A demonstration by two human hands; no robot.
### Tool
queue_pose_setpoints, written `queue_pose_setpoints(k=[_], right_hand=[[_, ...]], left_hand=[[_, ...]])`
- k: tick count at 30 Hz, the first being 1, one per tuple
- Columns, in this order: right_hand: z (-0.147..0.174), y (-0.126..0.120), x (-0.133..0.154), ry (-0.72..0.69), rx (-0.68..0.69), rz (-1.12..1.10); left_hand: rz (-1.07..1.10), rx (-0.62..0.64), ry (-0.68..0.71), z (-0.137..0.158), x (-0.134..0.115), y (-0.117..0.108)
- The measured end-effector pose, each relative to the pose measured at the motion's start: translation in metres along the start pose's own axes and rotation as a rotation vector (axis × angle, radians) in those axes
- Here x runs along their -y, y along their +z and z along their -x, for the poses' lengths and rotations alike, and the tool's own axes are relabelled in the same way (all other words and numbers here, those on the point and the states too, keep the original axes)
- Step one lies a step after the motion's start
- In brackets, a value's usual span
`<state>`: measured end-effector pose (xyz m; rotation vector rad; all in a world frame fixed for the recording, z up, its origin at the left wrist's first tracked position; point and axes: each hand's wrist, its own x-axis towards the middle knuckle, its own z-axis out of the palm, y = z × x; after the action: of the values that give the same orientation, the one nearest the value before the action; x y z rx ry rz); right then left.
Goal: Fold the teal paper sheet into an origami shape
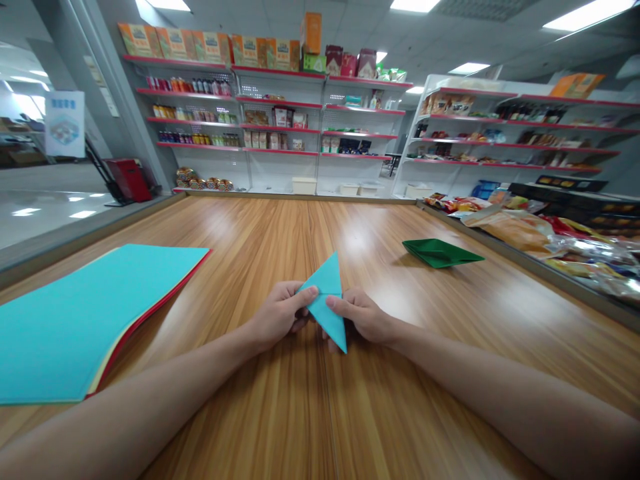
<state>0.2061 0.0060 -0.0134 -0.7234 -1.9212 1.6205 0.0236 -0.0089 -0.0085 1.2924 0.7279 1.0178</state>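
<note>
A folded piece of light-blue paper (327, 273), triangular in outline with a crease across its middle, is held above the table between my two hands. My left hand (283, 310) pinches its left side, thumb on top and fingers underneath. On the right side, my right hand (365, 315) grips it the same way, its thumb pressed near the crease. The fingers beneath the paper are partly hidden. To the right lies a folded dark-green paper boat shape (443, 253), apart from both hands.
A stack of coloured paper sheets (100, 313), light blue on top with yellow and red edges below, lies at the left of the wooden table (260, 233). Packaged snacks (530, 230) border the right edge. Stocked shelves (280, 70) stand beyond the far edge.
</note>
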Motion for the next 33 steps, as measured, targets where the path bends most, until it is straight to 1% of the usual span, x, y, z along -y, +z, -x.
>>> queue_pose_setpoints(k=[2,3,6,8,14,19,25,30,33], right_hand=[[-0.0002,0.0002,0.0011,0.01,0.059,0.011],[-0.0001,0.0004,0.0017,0.002,0.067,0.022],[0.0004,0.0008,0.0027,-0.032,0.059,0.046],[0.0007,0.001,0.0029,-0.04,0.05,0.053],[0.0015,0.0013,0.003,0.007,0.092,0.089],[0.0017,0.002,0.0055,0.015,0.075,0.097],[0.0027,0.003,0.0062,0.055,0.112,0.099],[0.0037,0.0024,0.0053,0.031,0.122,0.138],[0.0033,0.0019,0.0055,0.054,0.122,0.109]], left_hand=[[-0.013,-0.04,0.02,0.0001,0.0001,0.0004],[-0.003,-0.043,0.016,-0.0001,0.0004,0.0001],[0.057,-0.021,-0.021,-0.0019,0.0017,-0.0013],[0.078,-0.041,-0.017,-0.0029,0.002,-0.0017],[0.035,-0.151,0.061,-0.0021,-0.0013,0.003],[0.048,-0.173,0.06,-0.0023,-0.0009,0.0047],[0.041,-0.239,0.077,-0.0059,0.0012,0.0],[0.027,-0.241,0.054,-0.0068,0.0026,-0.0018],[0.024,-0.224,0.064,-0.0056,0.0015,-0.0019]])
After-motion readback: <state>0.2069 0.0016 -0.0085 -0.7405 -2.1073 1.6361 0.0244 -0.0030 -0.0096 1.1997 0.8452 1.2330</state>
